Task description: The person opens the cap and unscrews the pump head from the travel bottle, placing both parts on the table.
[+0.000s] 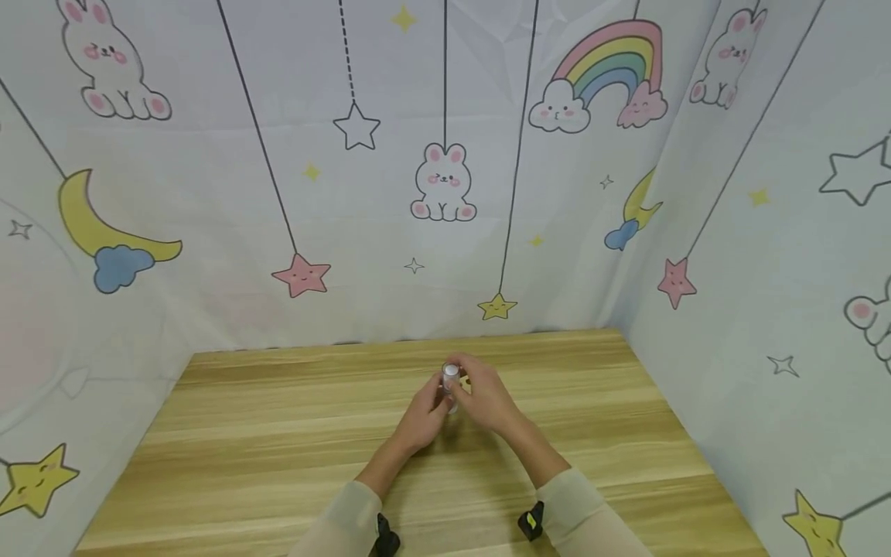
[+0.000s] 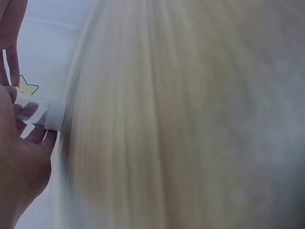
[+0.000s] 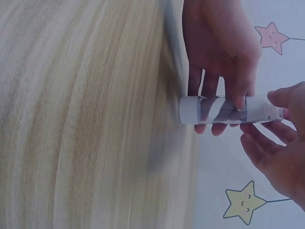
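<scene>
A small clear cylindrical bottle (image 3: 209,109) with a white base stands upright in both hands near the middle of the table. My left hand (image 1: 420,418) grips its lower body, the fingers on one side and the thumb on the other. Up at the clear top section (image 3: 257,109), my right hand (image 1: 487,398) pinches between thumb and fingers. In the left wrist view the white base (image 2: 56,116) shows just past the left fingers, close to the tabletop. The bottle's contents are not distinct.
The wood-grain table (image 1: 292,433) reaches back to a white curtain (image 1: 376,232) printed with rabbits, stars and a rainbow. More printed cloth hangs at the left and right sides. A black strap device (image 1: 532,521) sits at the right sleeve's cuff, another at the left.
</scene>
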`<act>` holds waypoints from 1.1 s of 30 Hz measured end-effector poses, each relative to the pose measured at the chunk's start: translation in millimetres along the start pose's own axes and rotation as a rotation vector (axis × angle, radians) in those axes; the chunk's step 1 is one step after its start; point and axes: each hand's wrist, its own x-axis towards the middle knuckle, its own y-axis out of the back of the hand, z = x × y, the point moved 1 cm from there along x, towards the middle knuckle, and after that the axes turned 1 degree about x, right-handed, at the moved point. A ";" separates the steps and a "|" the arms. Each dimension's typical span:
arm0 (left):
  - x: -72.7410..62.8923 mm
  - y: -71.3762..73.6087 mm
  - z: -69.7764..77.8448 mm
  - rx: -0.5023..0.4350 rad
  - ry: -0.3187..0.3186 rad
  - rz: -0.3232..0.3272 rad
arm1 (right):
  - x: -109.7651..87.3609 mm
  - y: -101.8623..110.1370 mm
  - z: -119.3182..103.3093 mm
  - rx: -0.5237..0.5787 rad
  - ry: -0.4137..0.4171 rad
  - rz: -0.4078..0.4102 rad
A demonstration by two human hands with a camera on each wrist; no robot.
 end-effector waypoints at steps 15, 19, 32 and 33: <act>-0.3 -3.0 5.0 -0.063 0.028 -0.016 | 0.9 -3.8 2.4 0.018 0.016 0.046; 0.4 -4.4 4.4 -0.062 0.032 -0.003 | 1.3 -4.1 3.2 0.027 0.002 0.049; 1.3 -5.7 2.8 -0.041 0.043 0.006 | 1.1 -4.4 4.5 0.049 0.002 0.038; 1.2 -5.6 2.8 -0.040 0.042 0.009 | 1.2 -4.6 4.3 0.052 0.003 0.038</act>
